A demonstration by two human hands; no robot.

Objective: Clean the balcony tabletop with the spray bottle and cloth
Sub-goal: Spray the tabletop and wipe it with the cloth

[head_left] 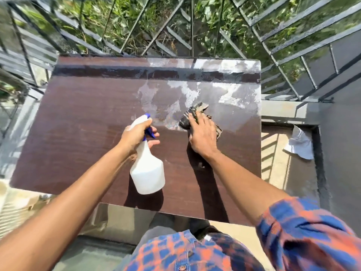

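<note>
Pointing nozzle-forward, spray bottle (146, 169) gripped by left hand (134, 136); right hand (202, 133), seemingly flat, presses cloth (193, 111).

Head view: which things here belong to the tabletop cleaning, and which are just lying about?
In the job:
spray bottle, gripped by the left hand
cloth, pressed under the right hand
tabletop, pale residue over its far right part

Lying about:
white rag on the floor to the right
concrete ledge beyond it
</note>
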